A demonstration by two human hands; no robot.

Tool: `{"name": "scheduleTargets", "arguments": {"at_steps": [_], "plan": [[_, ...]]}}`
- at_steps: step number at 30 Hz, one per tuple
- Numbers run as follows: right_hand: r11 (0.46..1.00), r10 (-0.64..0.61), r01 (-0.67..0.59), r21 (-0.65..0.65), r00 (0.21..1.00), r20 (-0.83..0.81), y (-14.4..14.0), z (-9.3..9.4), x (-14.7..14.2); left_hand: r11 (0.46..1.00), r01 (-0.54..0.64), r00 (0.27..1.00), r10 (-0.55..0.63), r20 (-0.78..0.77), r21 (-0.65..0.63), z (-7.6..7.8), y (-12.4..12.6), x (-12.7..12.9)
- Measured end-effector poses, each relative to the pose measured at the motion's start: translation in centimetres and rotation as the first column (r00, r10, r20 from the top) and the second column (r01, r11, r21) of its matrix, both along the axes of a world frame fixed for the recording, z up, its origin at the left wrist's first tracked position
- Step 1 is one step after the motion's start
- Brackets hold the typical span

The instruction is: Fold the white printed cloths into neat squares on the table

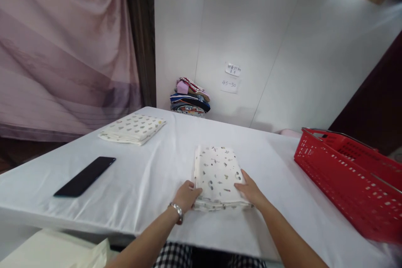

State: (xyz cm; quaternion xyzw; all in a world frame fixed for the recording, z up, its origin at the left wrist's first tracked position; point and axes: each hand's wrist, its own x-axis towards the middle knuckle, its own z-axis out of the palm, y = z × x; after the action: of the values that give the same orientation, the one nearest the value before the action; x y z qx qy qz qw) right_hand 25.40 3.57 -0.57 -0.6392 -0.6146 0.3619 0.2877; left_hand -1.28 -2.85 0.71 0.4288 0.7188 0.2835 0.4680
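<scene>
Cloth [216,173], folded, lies mid-tabletop [150,176] with its long axis running away from the person. Left hand [187,196] and right hand [249,190] flank its near corners, fingers loosely curled on the edges, equally near. Phone [84,176] lies well left, basket [351,176] right.

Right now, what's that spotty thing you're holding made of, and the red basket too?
The folded spotty cloth looks like soft cotton-type fabric: matte, with stacked layers showing at its near edge, where the left hand and right hand touch it. The red basket looks like hard moulded plastic, slightly shiny, with rows of punched holes. Its handle seems metal, though that's hard to tell.
</scene>
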Motion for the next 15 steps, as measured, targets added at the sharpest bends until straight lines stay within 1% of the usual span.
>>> {"name": "scheduleTargets", "arguments": {"at_steps": [1, 3, 5, 6, 7, 8, 9, 10, 11, 12, 13, 14, 15], "plan": [[0.999, 0.001, -0.003, 0.035, 0.999, 0.05, 0.5, 0.5, 0.3, 1.0, -0.002, 0.999, 0.002, 0.049, -0.018, -0.2, -0.4, 1.2], [0.994, -0.009, -0.013, 0.112, 0.981, 0.193, 2.3, 2.1, 0.9, 0.994, 0.017, 0.98, 0.004, 0.197, -0.105, -0.4, -1.2, 4.0], [0.972, -0.002, -0.076, 0.221, 0.943, 0.334, 4.2, 3.8, 1.3, 0.977, 0.092, 0.941, -0.023, 0.337, -0.193, -0.2, -1.8, 6.7], [0.955, -0.027, -0.093, 0.283, 0.919, 0.393, 5.0, 4.6, 1.4, 0.973, 0.144, 0.931, -0.07, 0.357, -0.182, 0.0, -1.9, 7.6], [0.936, -0.057, -0.102, 0.336, 0.9, 0.432, 5.4, 5.1, 1.3, 0.971, 0.191, 0.932, -0.133, 0.337, -0.145, 0.4, -1.9, 8.0], [0.922, -0.078, -0.108, 0.373, 0.89, 0.45, 5.6, 5.4, 1.1, 0.97, 0.224, 0.938, -0.187, 0.293, -0.096, 0.8, -1.8, 8.1], [0.914, -0.074, -0.118, 0.389, 0.891, 0.447, 5.3, 5.5, 0.7, 0.969, 0.244, 0.949, -0.234, 0.212, -0.024, 1.3, -1.4, 7.7], [0.911, -0.043, -0.141, 0.388, 0.903, 0.428, 4.8, 5.4, 0.0, 0.967, 0.249, 0.962, -0.254, 0.1, 0.06, 1.8, -1.0, 6.9], [0.909, 0.014, -0.178, 0.376, 0.917, 0.399, 3.9, 5.1, -0.7, 0.962, 0.234, 0.972, -0.236, -0.001, 0.139, 2.3, -0.3, 5.9], [0.904, 0.085, -0.227, 0.362, 0.926, 0.369, 2.8, 4.7, -1.6, 0.927, 0.253, 0.96, -0.206, -0.188, 0.277, 2.6, 0.5, 4.9], [0.895, 0.156, -0.28, 0.347, 0.926, 0.344, 1.5, 4.3, -2.5, 0.875, 0.29, 0.92, -0.144, -0.365, 0.388, 2.9, 1.4, 3.8], [0.88, 0.226, -0.338, 0.335, 0.916, 0.332, 0.2, 3.9, -3.4, 0.807, 0.369, 0.862, -0.112, -0.495, 0.461, 2.9, 2.3, 2.8], [0.86, 0.281, -0.393, 0.327, 0.898, 0.34, -1.1, 3.5, -4.2, 0.741, 0.476, 0.787, -0.12, -0.605, 0.473, 2.8, 3.3, 2.0]]}}
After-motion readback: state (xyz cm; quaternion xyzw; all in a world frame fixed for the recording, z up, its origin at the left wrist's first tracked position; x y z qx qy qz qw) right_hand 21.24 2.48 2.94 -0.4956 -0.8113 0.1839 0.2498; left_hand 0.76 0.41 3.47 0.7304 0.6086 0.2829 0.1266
